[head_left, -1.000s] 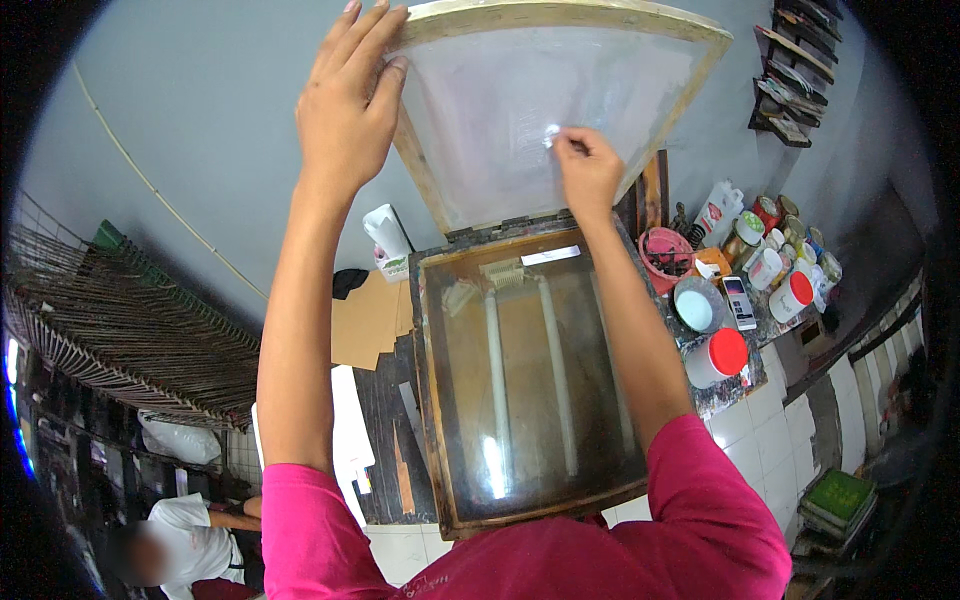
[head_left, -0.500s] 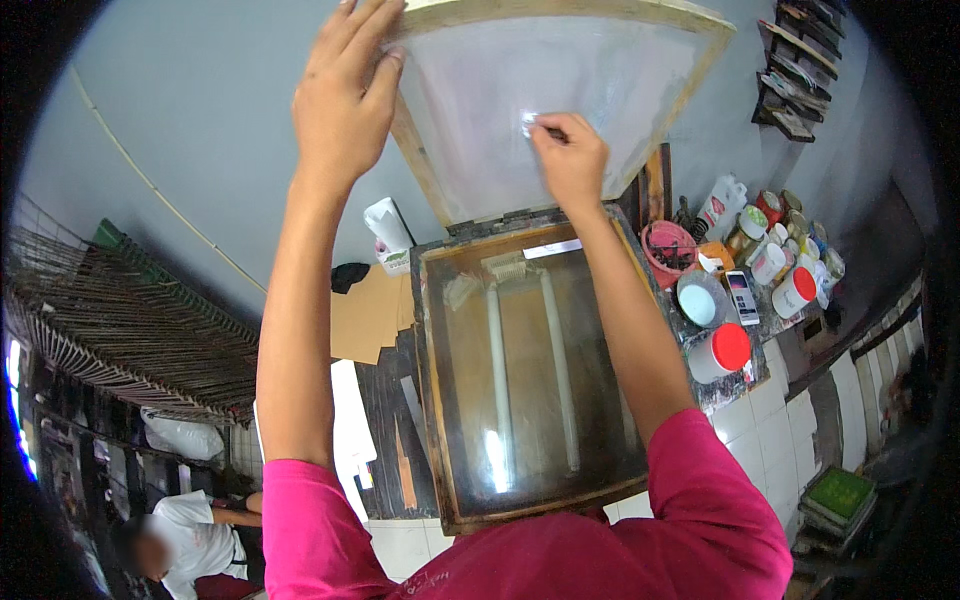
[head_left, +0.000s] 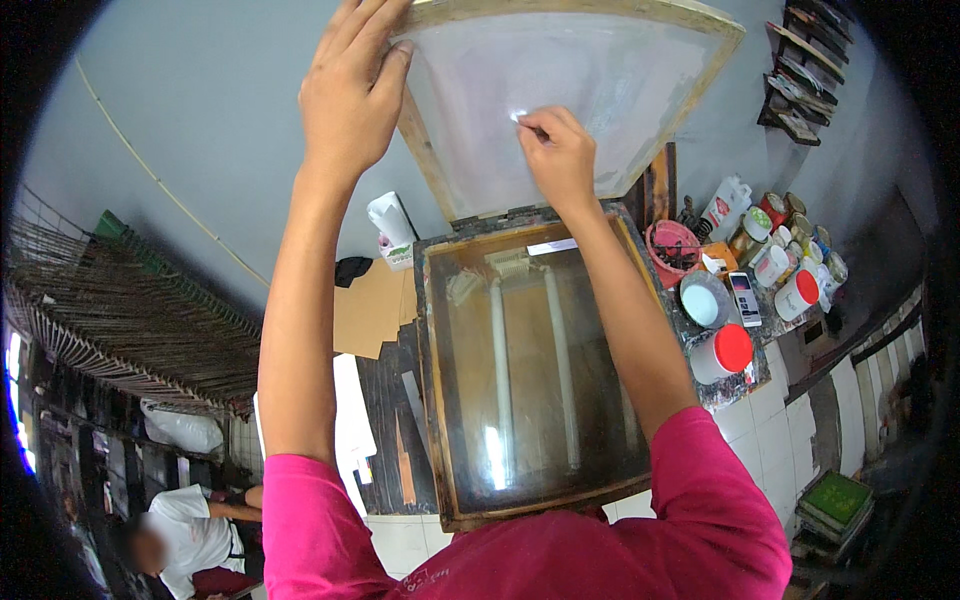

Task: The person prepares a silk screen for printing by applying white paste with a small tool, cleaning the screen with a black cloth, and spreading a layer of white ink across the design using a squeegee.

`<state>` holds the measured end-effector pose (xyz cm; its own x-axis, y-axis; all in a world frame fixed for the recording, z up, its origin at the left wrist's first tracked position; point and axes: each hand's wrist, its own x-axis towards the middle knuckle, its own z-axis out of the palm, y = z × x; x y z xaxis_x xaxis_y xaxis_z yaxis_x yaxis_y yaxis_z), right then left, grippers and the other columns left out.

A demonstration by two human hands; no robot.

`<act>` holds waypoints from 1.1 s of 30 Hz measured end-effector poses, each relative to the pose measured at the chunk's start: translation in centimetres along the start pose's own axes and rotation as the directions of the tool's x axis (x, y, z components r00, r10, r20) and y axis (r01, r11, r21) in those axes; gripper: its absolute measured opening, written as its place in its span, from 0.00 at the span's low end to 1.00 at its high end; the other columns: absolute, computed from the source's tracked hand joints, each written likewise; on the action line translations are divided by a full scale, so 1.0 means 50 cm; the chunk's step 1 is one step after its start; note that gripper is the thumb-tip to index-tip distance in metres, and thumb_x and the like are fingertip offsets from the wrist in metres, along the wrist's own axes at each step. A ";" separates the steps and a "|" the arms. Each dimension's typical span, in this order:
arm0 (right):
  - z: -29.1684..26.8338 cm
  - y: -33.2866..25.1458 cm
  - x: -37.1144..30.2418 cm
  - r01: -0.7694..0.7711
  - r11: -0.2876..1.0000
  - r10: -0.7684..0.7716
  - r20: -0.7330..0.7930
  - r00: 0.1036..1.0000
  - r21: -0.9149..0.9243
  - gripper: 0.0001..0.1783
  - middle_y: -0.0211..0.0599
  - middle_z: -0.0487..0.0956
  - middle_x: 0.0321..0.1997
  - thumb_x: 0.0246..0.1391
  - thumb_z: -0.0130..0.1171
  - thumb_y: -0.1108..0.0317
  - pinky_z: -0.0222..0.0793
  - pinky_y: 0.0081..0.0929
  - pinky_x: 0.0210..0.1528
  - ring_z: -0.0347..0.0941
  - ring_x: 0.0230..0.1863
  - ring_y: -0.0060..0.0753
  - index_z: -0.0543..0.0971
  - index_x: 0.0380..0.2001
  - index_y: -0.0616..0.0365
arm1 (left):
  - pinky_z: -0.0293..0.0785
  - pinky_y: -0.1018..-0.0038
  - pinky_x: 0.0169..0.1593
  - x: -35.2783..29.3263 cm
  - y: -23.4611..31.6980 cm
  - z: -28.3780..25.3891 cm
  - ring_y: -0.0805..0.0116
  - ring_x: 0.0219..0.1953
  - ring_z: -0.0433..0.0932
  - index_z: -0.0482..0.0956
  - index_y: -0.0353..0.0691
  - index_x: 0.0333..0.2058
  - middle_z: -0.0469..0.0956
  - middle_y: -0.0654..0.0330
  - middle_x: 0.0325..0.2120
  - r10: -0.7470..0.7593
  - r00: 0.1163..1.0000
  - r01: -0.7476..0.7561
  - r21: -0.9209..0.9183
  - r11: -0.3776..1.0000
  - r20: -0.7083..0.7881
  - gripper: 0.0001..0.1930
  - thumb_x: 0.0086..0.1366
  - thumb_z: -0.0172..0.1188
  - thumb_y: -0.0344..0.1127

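Note:
A screen-printing frame point(head_left: 560, 14) with pale mesh stands tilted up against the wall, its lower edge on the far end of a glass-topped box. My left hand point(head_left: 350, 95) grips the frame's upper left corner, fingers over the wooden edge and thumb along the near side. My right hand point(head_left: 560, 155) is closed in a pinch against the middle of the mesh. A small white scrap point(head_left: 518, 116) shows at its fingertips, too small to name surely. Below lies the glass-topped wooden box point(head_left: 530, 370), with two white tubes seen through the glass.
To the right, a cluttered table holds a pink basket point(head_left: 672, 248), a bowl of pale liquid point(head_left: 703, 302), a phone point(head_left: 743, 298) and a red-lidded jar point(head_left: 722, 353). Brown card point(head_left: 370, 310) lies left of the box. A drying rack point(head_left: 130, 305) and a seated person point(head_left: 195, 540) are farther left.
My right hand has shifted slightly left and up across the mesh, still pinched. My left hand keeps its grip on the frame's corner. The whole view has moved a little.

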<state>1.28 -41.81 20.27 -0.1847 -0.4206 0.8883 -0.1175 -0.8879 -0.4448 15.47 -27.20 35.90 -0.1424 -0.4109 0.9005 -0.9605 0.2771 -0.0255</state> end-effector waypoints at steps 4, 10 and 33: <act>-0.018 -0.018 0.006 -0.133 0.990 0.127 -0.101 0.987 -0.047 0.04 0.41 0.80 0.31 0.48 0.63 0.76 0.72 0.30 0.33 0.76 0.28 0.36 0.81 0.30 0.62 | 0.57 0.57 0.68 -0.002 -0.002 -0.004 0.47 0.68 0.60 0.74 0.39 0.57 0.70 0.48 0.60 0.014 1.000 -0.014 0.000 1.000 0.014 0.23 0.61 0.54 0.27; -0.010 0.006 -0.020 -0.132 0.991 0.131 -0.019 0.991 -0.034 0.03 0.40 0.80 0.32 0.48 0.63 0.77 0.72 0.29 0.34 0.76 0.30 0.34 0.81 0.29 0.62 | 0.57 0.58 0.69 0.005 -0.012 -0.002 0.47 0.68 0.60 0.74 0.39 0.57 0.71 0.48 0.59 0.024 1.000 -0.024 0.000 1.000 0.004 0.23 0.61 0.55 0.26; 0.029 0.068 -0.091 -0.083 0.994 0.088 0.068 0.994 -0.066 0.04 0.41 0.78 0.31 0.47 0.63 0.77 0.72 0.30 0.35 0.76 0.30 0.38 0.80 0.29 0.61 | 0.54 0.56 0.70 0.012 -0.029 0.016 0.49 0.69 0.58 0.73 0.40 0.58 0.69 0.49 0.61 0.017 0.999 -0.017 0.015 1.000 0.030 0.24 0.62 0.54 0.28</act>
<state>3.15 -43.20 14.91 -0.1276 -0.5086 0.8515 -0.1660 -0.8355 -0.5239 16.57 -28.52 36.11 -0.1655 -0.4323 0.8864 -0.9615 0.2707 -0.0475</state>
